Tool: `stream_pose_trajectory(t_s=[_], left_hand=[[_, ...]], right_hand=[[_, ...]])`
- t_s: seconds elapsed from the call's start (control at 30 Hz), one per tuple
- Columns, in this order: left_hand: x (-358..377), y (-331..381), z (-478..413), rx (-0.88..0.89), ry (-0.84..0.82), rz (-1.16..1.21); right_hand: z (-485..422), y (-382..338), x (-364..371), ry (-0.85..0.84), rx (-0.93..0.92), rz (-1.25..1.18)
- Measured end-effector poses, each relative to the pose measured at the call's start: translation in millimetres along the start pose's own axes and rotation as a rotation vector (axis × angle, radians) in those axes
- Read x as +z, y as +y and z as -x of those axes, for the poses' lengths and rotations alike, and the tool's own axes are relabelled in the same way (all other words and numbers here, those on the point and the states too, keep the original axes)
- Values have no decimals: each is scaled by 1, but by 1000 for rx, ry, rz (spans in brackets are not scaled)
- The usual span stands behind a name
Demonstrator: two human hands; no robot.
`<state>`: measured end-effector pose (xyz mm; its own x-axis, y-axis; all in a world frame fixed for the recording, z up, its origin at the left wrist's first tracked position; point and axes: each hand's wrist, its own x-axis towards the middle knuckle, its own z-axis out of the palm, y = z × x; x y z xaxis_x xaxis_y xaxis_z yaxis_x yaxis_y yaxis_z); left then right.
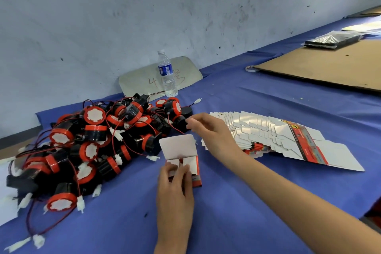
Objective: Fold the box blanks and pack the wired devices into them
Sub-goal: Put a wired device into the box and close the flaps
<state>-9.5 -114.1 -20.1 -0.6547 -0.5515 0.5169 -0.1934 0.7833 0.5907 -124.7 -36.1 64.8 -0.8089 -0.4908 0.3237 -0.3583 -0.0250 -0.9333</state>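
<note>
My left hand [175, 183] grips a small red and white box [181, 155] standing on the blue table, its top flap up and two inner flaps folded in. My right hand [208, 130] reaches past the box to the edge of the device pile and pinches a black wired device [181, 122] at its red wire. The pile of black and red round devices [92, 146] with red wires and white plugs lies to the left. A fanned stack of flat box blanks [274, 136] lies to the right.
A clear water bottle [167, 74] stands at the wall behind the pile, in front of a pale board [144, 80]. A large brown cardboard sheet [329, 66] and a dark wrapped packet [332, 40] lie at the far right. The blue cloth [237, 212] covers the table.
</note>
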Motion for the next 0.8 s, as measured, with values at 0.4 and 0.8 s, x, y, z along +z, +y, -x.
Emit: stream_pose_trajectory(t_s=[0.4, 0.8], left_hand=[[-2, -11, -4, -7, -107, 109], [0, -7, -5, 13, -26, 245]], right_hand=[[-8, 16, 12, -424, 64, -52], [6, 38, 16, -337, -48, 212]])
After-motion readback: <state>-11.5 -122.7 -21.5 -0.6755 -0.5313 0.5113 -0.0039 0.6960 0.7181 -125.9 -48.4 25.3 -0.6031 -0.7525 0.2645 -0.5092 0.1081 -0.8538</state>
